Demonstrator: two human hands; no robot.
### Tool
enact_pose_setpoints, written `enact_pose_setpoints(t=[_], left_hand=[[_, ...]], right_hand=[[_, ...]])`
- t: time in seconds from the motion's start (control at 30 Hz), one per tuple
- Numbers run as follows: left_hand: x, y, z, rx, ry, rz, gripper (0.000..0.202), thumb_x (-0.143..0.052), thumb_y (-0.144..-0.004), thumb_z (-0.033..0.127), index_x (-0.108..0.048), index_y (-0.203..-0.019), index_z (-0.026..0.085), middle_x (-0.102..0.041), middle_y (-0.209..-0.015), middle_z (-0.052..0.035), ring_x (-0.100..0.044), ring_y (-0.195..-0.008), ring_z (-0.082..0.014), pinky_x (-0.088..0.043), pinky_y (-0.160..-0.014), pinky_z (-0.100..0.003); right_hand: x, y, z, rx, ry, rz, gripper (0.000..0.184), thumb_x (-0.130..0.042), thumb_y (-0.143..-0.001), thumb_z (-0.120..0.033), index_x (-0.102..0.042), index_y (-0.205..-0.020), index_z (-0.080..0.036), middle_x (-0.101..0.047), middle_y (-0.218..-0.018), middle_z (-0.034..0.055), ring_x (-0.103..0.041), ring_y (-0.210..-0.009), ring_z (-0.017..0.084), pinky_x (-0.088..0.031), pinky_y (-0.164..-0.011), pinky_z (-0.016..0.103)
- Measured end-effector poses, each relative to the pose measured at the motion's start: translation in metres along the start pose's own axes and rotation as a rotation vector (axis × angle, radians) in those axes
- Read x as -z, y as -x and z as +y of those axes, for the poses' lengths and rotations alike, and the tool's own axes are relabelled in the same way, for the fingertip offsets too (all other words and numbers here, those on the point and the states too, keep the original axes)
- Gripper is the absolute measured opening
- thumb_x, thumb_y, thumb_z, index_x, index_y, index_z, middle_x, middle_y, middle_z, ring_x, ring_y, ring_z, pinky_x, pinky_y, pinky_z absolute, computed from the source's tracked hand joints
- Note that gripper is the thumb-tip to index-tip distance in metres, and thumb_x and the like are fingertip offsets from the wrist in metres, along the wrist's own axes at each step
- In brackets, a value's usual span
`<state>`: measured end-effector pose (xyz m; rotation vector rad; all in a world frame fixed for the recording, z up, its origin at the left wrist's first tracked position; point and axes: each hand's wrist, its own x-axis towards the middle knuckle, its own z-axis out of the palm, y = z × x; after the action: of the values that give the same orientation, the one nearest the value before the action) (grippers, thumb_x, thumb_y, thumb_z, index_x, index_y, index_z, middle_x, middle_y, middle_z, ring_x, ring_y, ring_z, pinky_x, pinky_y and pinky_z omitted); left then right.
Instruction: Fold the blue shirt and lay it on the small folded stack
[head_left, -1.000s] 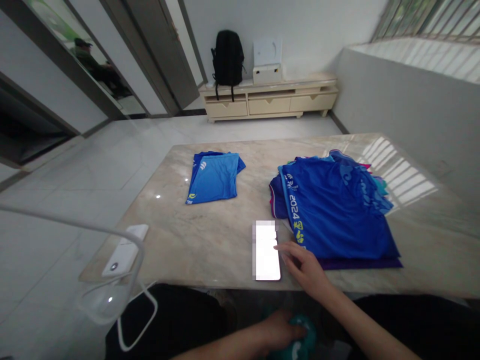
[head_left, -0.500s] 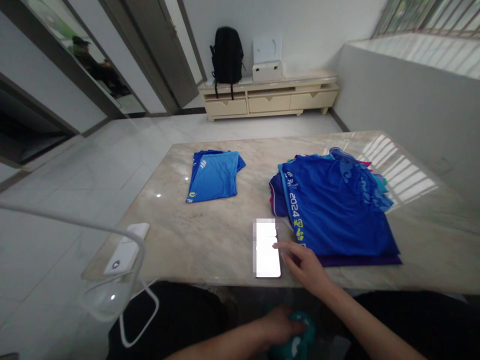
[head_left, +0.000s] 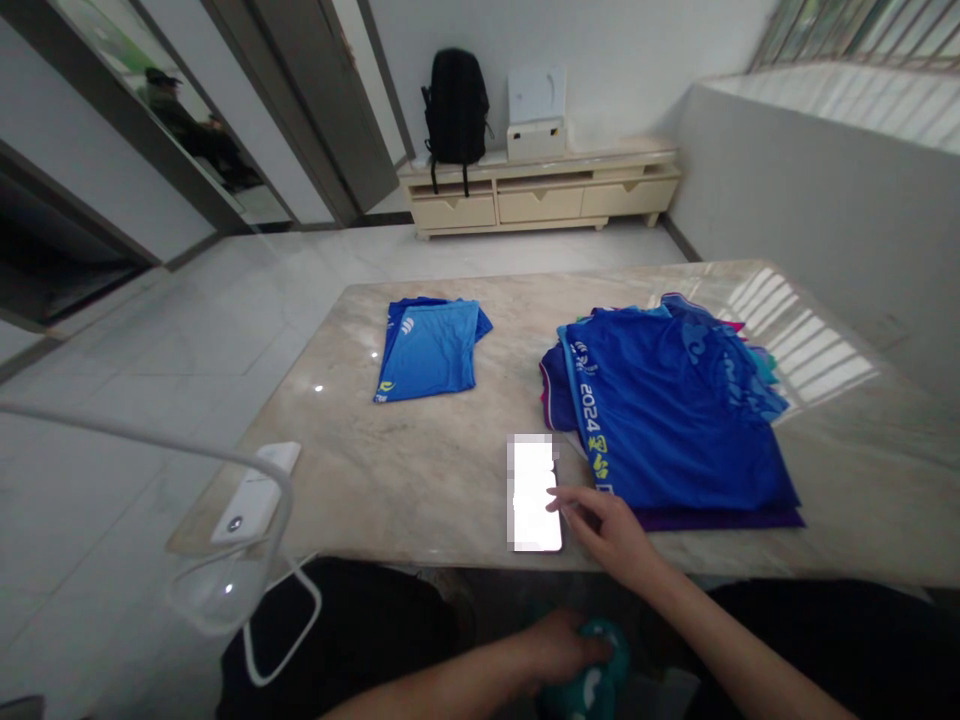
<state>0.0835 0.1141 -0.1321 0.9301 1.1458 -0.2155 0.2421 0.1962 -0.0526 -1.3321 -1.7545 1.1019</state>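
Note:
A phone [head_left: 535, 510] with a bright white screen lies flat near the table's front edge. My right hand [head_left: 611, 530] reaches over its right side, index finger stretched out at the screen, holding nothing. Below the table edge, my left hand [head_left: 559, 645] is closed on a bunched teal cloth [head_left: 592, 685] with a white print; its full shape is hidden in shadow. To the right of the phone is a stack of shirts, a blue shirt [head_left: 675, 410] with "2024" lettering on top. Folded blue shirts [head_left: 435, 350] lie farther back on the left.
The marble-topped table [head_left: 360, 480] carries a white power bank-like device [head_left: 259, 492] at its left front. A white cable [head_left: 187, 450] hangs close before the camera. Beyond stand a low cabinet [head_left: 536, 205], a black backpack [head_left: 456, 110] and white boxes [head_left: 535, 140]. A seated person [head_left: 191, 125] appears at left.
The camera view has shifted very slightly. My right index finger stays at the phone's screen, and my left hand keeps hold of the teal cloth.

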Motion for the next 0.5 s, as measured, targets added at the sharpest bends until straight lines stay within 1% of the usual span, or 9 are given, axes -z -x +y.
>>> enact_pose_setpoints(t=[0.03, 0.1, 0.17, 0.23, 0.37, 0.5], left_hand=[[0.000, 0.000, 0.000, 0.017, -0.010, 0.019, 0.023, -0.076, -0.076, 0.036, -0.071, -0.089, 0.018, -0.069, -0.085, -0.0041, -0.060, -0.069, -0.0188, -0.044, -0.063, -0.031], [0.000, 0.002, 0.002, 0.055, -0.041, 0.071, 0.021, -0.076, -0.076, 0.036, -0.072, -0.088, 0.018, -0.070, -0.085, -0.0035, -0.060, -0.069, -0.0184, -0.044, -0.063, -0.030], [-0.001, 0.004, 0.006, 0.061, -0.057, 0.081, 0.019, -0.076, -0.076, 0.035, -0.072, -0.083, 0.018, -0.069, -0.080, -0.0023, -0.058, -0.066, -0.0171, -0.043, -0.062, -0.029], [-0.001, 0.006, 0.009, 0.059, -0.066, 0.085, 0.017, -0.076, -0.076, 0.034, -0.071, -0.080, 0.018, -0.068, -0.077, -0.0008, -0.055, -0.063, -0.0154, -0.042, -0.061, -0.028], [-0.001, 0.008, 0.011, 0.063, -0.068, 0.085, 0.016, -0.074, -0.077, 0.032, -0.072, -0.085, 0.018, -0.067, -0.076, 0.0002, -0.055, -0.062, -0.0142, -0.041, -0.060, -0.027], [0.000, 0.008, 0.010, 0.061, -0.078, 0.081, 0.019, -0.073, -0.079, 0.034, -0.074, -0.089, 0.018, -0.068, -0.079, -0.0009, -0.056, -0.063, -0.0151, -0.041, -0.059, -0.027]], right_hand=[[0.000, 0.000, 0.001, 0.005, 0.007, 0.004, 0.030, -0.051, -0.096, -0.020, -0.071, -0.119, -0.022, -0.077, -0.114, 0.0075, -0.073, -0.088, 0.022, -0.056, -0.083, 0.035], [-0.001, -0.001, 0.002, 0.027, 0.022, 0.015, 0.032, -0.051, -0.095, -0.019, -0.070, -0.121, -0.022, -0.076, -0.117, 0.0086, -0.072, -0.100, 0.024, -0.055, -0.090, 0.037], [-0.001, -0.001, 0.003, 0.042, 0.033, 0.023, 0.034, -0.052, -0.095, -0.018, -0.069, -0.124, -0.023, -0.075, -0.118, 0.0090, -0.070, -0.108, 0.026, -0.054, -0.095, 0.039], [0.000, -0.001, 0.003, 0.049, 0.036, 0.028, 0.034, -0.052, -0.096, -0.018, -0.069, -0.124, -0.023, -0.075, -0.118, 0.0088, -0.070, -0.110, 0.026, -0.053, -0.097, 0.040], [0.000, -0.001, 0.001, 0.057, 0.016, 0.030, 0.031, -0.051, -0.096, -0.018, -0.071, -0.120, -0.023, -0.075, -0.119, 0.0082, -0.071, -0.108, 0.025, -0.054, -0.094, 0.038], [0.001, -0.001, -0.003, 0.003, -0.006, 0.001, 0.028, -0.051, -0.099, -0.024, -0.072, -0.117, -0.022, -0.079, -0.109, 0.0077, -0.074, -0.095, 0.024, -0.056, -0.086, 0.037]])
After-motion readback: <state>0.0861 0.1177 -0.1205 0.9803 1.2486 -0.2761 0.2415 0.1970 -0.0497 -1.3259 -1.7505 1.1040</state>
